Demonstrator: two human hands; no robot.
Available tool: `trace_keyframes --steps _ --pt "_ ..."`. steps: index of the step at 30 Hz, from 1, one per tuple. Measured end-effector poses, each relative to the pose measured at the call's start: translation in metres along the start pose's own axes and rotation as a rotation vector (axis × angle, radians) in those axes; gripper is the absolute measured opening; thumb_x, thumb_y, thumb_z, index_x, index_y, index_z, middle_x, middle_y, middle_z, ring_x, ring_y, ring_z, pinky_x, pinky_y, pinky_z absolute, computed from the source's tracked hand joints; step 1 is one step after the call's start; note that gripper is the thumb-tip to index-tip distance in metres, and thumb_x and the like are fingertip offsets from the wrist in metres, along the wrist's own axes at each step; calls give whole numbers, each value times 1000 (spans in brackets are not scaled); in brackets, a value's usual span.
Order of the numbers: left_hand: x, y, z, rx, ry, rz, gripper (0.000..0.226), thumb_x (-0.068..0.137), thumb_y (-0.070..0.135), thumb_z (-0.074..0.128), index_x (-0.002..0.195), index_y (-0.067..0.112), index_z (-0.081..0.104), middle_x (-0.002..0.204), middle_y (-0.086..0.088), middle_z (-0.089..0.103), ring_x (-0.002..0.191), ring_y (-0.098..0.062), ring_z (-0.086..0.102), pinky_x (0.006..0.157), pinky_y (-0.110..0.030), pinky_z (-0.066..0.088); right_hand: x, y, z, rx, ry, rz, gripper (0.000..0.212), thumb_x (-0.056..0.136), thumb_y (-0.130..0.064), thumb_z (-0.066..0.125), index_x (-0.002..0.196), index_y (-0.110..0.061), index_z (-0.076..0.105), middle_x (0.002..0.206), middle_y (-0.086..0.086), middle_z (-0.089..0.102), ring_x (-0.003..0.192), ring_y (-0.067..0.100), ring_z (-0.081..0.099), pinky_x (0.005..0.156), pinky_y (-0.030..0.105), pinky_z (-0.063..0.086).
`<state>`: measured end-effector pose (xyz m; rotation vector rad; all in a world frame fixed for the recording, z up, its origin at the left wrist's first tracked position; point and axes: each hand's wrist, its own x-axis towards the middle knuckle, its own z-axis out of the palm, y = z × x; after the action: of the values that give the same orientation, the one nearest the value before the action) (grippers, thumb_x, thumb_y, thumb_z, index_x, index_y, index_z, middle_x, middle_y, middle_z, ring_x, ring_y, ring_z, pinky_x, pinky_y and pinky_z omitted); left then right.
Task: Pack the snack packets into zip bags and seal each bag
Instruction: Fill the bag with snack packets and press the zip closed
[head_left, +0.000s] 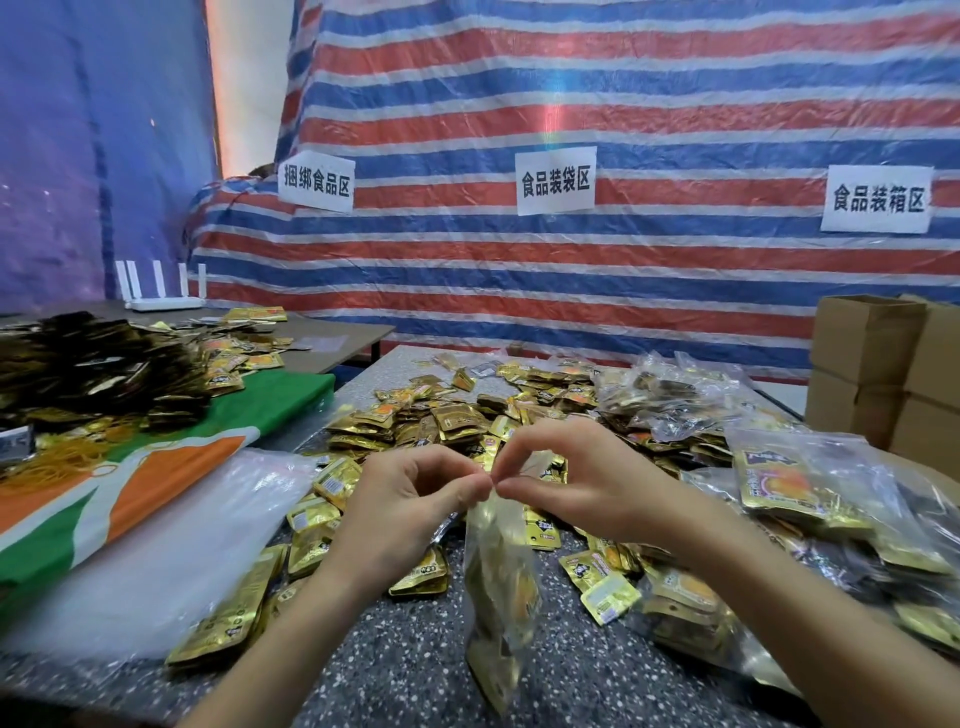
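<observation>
Zip bag (498, 587) seen blurred, gold contents hard to make out, top edge hidden behind fingertips. Bag hung below both hands, over speckled table (410, 660). Top pinched by left hand (410, 499) and right hand (587, 483), thumbs and forefingers closed, tips nearly met. Loose snack packets (441, 421) heaped behind.

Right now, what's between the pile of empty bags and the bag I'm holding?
Loose gold snack packets on the table, in the head view.

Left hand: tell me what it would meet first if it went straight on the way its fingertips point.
The right hand. The left hand points rightward at it, and both pinch the top of the zip bag fingertip to fingertip, seemingly almost touching.
</observation>
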<state>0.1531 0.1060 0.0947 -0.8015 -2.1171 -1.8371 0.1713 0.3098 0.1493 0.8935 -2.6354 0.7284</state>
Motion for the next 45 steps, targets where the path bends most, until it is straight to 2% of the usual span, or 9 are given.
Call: trace_keyframes --steps 5,10,13,17,23,30,35,40,45 --pt "-1 6 -2 -34 -18 2 16 72 33 79 82 20 80 77 -2 76 72 -12 71 66 -21 55 -2 -4 -1 35 52 4 6 91 -19 73 90 -24 74 83 -13 70 82 3 64 76 20 50" --pt "-1 9 -3 20 -57 36 15 75 36 76 86 26 78 79 -1 76 74 -18 71 68 -28 56 -5 -9 -6 -17 60 25 4 91 -20 72 91 -23 73 81 -14 68 79 4 61 74 26 52" --pt "0 10 -1 53 -11 67 4 80 26 78 82 23 77 76 0 74 70 -14 69 65 -27 55 -6 -16 -6 -22 59 21 3 90 -22 71 88 -25 72 79 -12 68 77 7 62 73 35 54" --pt "-2 13 3 119 3 138 9 84 12 77 79 19 73 75 4 71 72 -11 67 68 -25 54 -4 -22 -7 1 34 33 7 91 -31 70 88 -24 72 78 -6 68 74 14 63 71 42 54" --pt "-4 19 8 155 10 158 11 87 10 75 79 16 71 75 0 70 75 -18 65 71 -38 53 -6 -25 -9 -90 -6 57 8 94 -33 65 86 -32 64 80 -5 66 78 15 59 75 46 52" --pt "-5 26 10 135 17 189 6 81 19 73 76 18 72 73 2 70 72 -17 65 70 -36 52 -8 -28 -12 -127 22 51 10 91 -27 66 83 -34 64 81 -6 66 80 13 60 75 47 53" --pt "-1 26 13 91 70 185 18 84 7 77 74 21 70 74 2 69 73 -19 65 70 -44 54 -8 -22 -18 -57 15 41 11 93 -33 67 86 -24 69 80 -13 65 79 7 58 78 38 52" --pt "2 23 12 34 153 187 7 79 16 73 77 22 71 74 4 70 69 -12 65 63 -25 53 -12 -10 -31 -16 17 104 8 91 -30 71 83 -27 71 80 -12 67 79 6 59 77 31 50" --pt "1 10 -1 5 216 158 7 78 17 73 76 24 72 76 1 71 73 -13 67 66 -21 53 -25 4 -37 -17 -28 183 11 93 -27 69 82 -28 70 77 -16 67 71 0 57 66 18 45"
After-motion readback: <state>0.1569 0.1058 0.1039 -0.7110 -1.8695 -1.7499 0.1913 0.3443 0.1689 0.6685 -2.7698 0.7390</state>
